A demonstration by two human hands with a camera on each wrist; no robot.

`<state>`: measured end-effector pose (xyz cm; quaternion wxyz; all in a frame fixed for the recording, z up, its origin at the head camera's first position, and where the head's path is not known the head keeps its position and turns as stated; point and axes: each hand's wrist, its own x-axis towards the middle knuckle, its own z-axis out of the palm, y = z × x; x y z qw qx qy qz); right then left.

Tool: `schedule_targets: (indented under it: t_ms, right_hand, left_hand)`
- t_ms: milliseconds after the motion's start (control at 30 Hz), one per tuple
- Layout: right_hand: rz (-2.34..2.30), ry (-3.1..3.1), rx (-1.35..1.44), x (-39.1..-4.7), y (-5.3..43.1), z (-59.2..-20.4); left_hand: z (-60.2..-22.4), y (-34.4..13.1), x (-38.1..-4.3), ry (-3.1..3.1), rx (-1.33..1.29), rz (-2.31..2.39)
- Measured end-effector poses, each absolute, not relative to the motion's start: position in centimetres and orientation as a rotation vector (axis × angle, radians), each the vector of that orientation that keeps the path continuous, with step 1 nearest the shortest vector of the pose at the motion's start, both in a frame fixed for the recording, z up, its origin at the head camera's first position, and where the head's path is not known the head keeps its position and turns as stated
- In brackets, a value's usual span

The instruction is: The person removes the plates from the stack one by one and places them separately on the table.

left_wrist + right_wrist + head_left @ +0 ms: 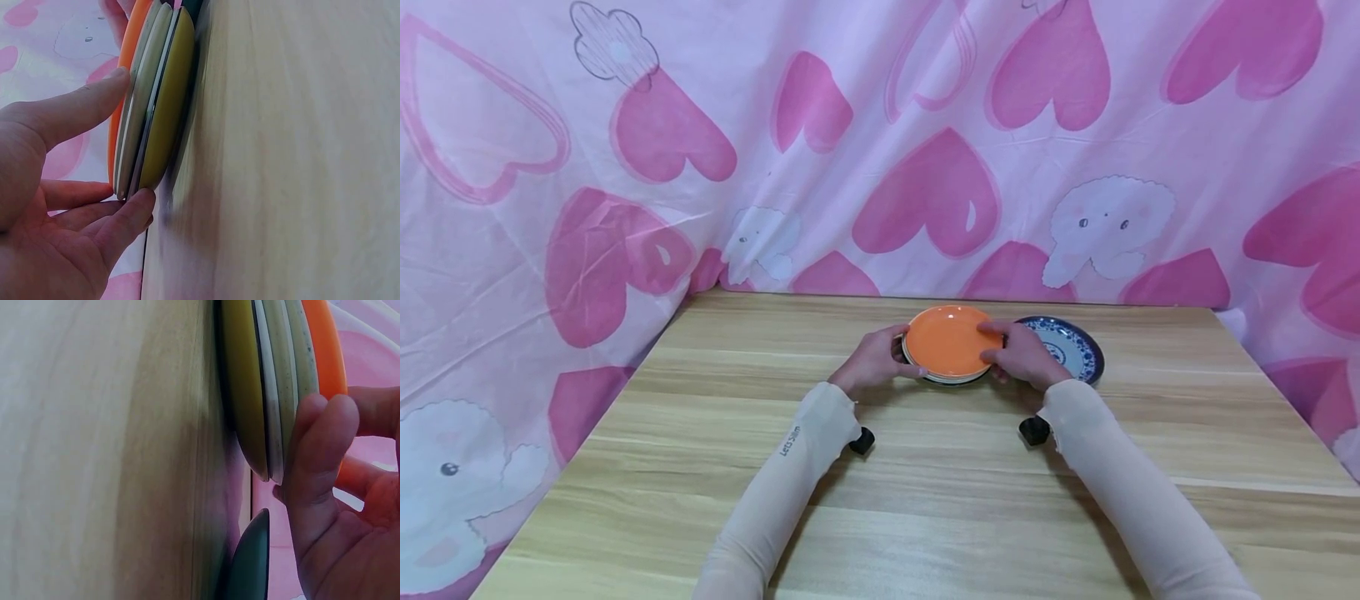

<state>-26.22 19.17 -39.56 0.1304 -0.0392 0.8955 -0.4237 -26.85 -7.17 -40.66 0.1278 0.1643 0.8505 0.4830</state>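
Note:
A stack of plates stands toward the back of the table, an orange plate [953,340] on top. Under it, the left wrist view shows pale cream plates [145,94] and a yellow-olive plate [169,106] lowest. My left hand [872,360] grips the stack's left side, thumb at the orange rim and fingertips low against the edges. On the right side my right hand [1021,354] holds the stack's rim, fingers over the orange plate and against the pale edges. Beside the stack lies a blue-and-white patterned plate [1078,350], partly hidden behind the right hand.
The wooden table [925,517] ends at the back against a pink heart-patterned cloth [925,192], which hangs along the left and right too. A black wrist camera [862,441] sits under the left sleeve, another black camera [1034,431] by the right sleeve.

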Motion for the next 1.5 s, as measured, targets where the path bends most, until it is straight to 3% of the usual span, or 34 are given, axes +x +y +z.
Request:
schedule_targets:
  t_ms: [967, 1500]
  right_hand:
    - [-1.511, 2.446, 0.047, -26.6, 20.2, -38.9]
    - [-1.613, 2.369, -0.007, -26.5, 20.6, -39.2]
  left_hand:
    - [-40.5, -7.2, -27.2, 2.541, 0.500, 1.338]
    - [-40.6, -7.0, -27.1, 2.523, 0.472, 1.343]
